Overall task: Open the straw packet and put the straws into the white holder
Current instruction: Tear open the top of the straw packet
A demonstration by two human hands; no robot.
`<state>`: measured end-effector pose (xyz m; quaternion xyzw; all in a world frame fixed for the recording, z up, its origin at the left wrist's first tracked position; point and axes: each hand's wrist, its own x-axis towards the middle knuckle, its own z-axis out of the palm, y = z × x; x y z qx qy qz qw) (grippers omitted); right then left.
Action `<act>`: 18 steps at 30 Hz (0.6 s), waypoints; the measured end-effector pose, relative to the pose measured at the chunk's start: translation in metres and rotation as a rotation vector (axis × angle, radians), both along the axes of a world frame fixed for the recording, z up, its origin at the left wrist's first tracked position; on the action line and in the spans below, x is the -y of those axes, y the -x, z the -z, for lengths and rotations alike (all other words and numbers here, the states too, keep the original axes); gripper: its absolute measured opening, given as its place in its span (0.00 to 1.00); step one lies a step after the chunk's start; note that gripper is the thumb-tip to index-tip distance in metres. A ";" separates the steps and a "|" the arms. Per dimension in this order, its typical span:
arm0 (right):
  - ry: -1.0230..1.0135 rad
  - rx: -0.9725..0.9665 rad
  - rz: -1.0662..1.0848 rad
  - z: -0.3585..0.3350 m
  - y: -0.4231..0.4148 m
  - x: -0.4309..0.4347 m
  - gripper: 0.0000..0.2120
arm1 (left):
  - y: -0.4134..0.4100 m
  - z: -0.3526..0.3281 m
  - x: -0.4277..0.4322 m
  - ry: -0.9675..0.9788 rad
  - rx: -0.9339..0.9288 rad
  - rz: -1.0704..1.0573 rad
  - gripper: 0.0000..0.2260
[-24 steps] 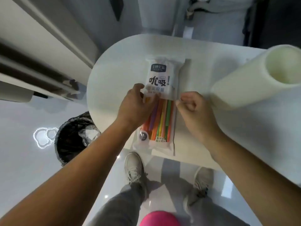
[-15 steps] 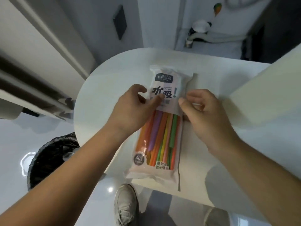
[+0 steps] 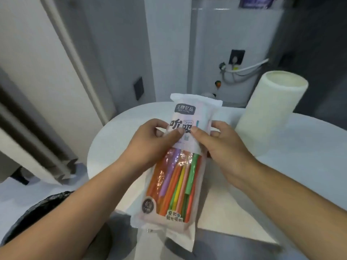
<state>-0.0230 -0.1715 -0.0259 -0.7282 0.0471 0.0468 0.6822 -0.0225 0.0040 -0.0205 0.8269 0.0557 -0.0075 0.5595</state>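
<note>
The straw packet (image 3: 180, 166) is a long plastic bag with a white printed top and several coloured straws showing through its clear lower half. It is lifted off the white table (image 3: 281, 156) and stands nearly upright in front of me. My left hand (image 3: 150, 143) pinches its left side just below the print, thumb on the front. My right hand (image 3: 219, 145) pinches the right side at the same height. The packet looks sealed. The white holder (image 3: 270, 109), a tall open cylinder, stands on the table to the right of my hands.
A black-lined bin (image 3: 37, 212) sits on the floor at the lower left. Behind the table are a grey wall, a white appliance (image 3: 234, 44) with hoses, and a door frame (image 3: 65, 53) on the left.
Both hands have raised the packet off the table and tilted it upright. The thumbs have come together on its printed front. The camera has tipped up, so the holder now shows whole.
</note>
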 end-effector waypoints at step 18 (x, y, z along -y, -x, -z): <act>-0.182 0.396 -0.038 -0.108 0.122 0.035 0.18 | 0.116 -0.103 0.046 -0.180 0.568 0.025 0.24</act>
